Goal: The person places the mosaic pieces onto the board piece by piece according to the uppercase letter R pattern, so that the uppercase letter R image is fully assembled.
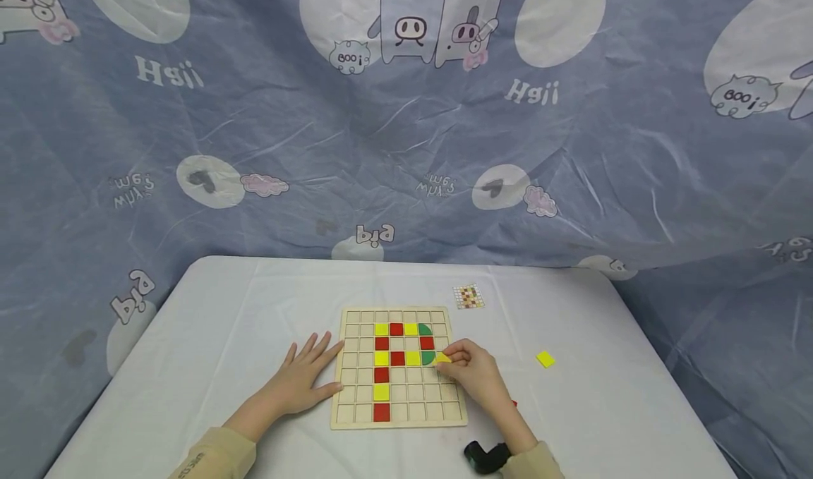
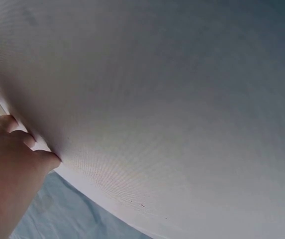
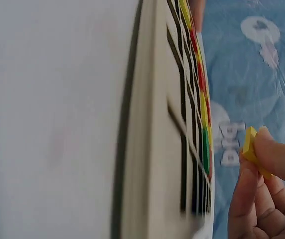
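My right hand (image 1: 474,374) pinches a yellow square tile (image 3: 250,145) between thumb and fingers, over the right part of a wooden grid board (image 1: 413,414). In the head view that tile lies beside a green rounded tile (image 1: 428,358) in the board's grid. Red, yellow and green tiles sit in the cells, forming a loop with a column running down from its left side. With fingers spread, my left hand (image 1: 298,382) rests at the board's left edge, fingertips touching it; in the left wrist view its fingers (image 2: 25,138) show only at the frame's left.
A small printed pattern card (image 1: 468,296) lies behind the board. One loose yellow tile (image 1: 545,359) is off to the right. A red piece (image 1: 514,403) peeks out by the right wrist, mostly hidden. Near the front, a black curved object (image 1: 484,458) touches the right sleeve.
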A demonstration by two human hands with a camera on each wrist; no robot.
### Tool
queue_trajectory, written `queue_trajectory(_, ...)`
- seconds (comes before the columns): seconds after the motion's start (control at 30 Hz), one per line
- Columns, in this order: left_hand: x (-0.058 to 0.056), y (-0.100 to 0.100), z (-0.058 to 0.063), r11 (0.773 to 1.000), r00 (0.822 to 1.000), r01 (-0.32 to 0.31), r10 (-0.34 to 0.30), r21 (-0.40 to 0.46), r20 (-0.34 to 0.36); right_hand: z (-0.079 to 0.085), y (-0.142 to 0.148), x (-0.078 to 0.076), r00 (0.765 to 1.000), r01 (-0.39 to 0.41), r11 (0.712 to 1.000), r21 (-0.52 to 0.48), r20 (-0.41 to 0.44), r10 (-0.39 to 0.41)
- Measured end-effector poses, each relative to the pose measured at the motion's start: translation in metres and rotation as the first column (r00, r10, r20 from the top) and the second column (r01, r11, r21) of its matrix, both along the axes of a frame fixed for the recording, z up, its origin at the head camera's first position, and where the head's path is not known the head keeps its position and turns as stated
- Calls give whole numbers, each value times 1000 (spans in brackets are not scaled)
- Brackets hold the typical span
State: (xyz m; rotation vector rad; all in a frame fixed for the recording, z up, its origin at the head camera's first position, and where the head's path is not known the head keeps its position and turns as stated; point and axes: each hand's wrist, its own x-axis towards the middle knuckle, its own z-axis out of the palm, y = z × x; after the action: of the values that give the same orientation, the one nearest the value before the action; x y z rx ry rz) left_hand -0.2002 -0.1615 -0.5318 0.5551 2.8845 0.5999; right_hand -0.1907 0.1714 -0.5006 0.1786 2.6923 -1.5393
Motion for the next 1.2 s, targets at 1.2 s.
queue_trajectory(1.2, -1, 0, 0, 1000, 1000, -10, 10, -5, 10, 1, -55, 1, 960, -242, 944, 224, -84, 266)
